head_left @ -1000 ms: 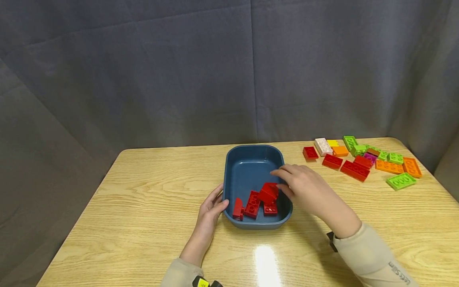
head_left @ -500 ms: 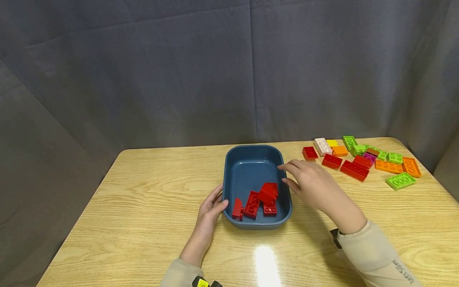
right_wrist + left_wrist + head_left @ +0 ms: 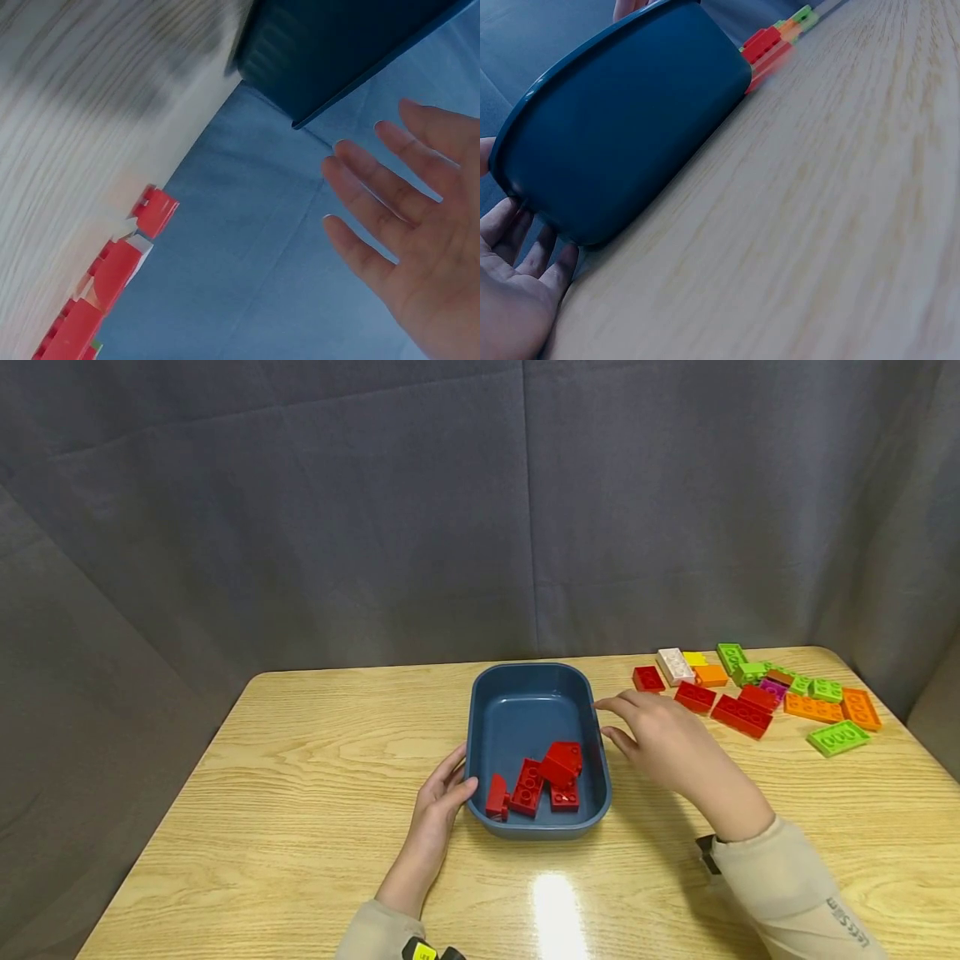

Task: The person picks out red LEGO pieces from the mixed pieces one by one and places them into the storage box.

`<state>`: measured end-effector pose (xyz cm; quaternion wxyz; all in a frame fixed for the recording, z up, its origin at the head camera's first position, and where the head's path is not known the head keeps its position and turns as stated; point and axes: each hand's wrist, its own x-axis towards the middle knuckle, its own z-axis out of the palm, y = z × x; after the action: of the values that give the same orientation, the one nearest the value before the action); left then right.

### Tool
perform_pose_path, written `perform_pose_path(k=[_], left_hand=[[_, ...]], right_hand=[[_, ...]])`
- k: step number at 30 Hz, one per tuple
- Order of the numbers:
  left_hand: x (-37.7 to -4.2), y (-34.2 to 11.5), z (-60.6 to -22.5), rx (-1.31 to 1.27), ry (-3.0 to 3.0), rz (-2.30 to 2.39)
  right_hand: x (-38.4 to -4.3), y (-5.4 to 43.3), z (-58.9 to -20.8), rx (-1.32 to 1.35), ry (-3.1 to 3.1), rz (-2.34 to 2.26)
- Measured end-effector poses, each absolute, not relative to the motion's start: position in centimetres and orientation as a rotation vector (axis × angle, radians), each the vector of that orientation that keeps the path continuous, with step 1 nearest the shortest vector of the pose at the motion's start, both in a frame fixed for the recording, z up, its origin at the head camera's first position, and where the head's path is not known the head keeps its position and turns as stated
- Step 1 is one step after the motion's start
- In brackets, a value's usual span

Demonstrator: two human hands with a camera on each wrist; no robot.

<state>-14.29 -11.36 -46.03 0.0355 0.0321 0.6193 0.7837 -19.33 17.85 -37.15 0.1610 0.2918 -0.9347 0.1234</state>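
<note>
A dark blue plastic bin [image 3: 525,821] stands on the wooden table, with several red toy bricks [image 3: 528,787] in its near half. My left hand [image 3: 438,806] holds the bin's left side, thumb at the rim and fingers against the outer wall; in the left wrist view those fingers [image 3: 544,255] touch the wall low down. Just outside the right rim, my right hand [image 3: 660,743] hovers with fingers spread and nothing between them. The right wrist view shows that hand [image 3: 427,202] apart from the bin [image 3: 330,52].
At the table's back right lie more toy bricks: several red bricks [image 3: 741,716], a white one [image 3: 676,667], orange ones [image 3: 813,708] and light green ones [image 3: 838,738]. A grey curtain [image 3: 390,527] hangs behind the table [image 3: 300,793].
My right hand has moved right and out of the bin, leaving a red brick on top of the others. The left hand and the bin have stayed put.
</note>
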Motion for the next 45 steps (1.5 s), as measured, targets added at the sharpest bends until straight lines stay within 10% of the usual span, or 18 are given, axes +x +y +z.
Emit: perform_pose_path(k=[45], left_hand=[[-14.3, -11.4, -46.0, 0.105, 1.89, 2.42]], right_hand=[[-21.4, 22.2, -37.9, 0.573, -2.98, 0.496]])
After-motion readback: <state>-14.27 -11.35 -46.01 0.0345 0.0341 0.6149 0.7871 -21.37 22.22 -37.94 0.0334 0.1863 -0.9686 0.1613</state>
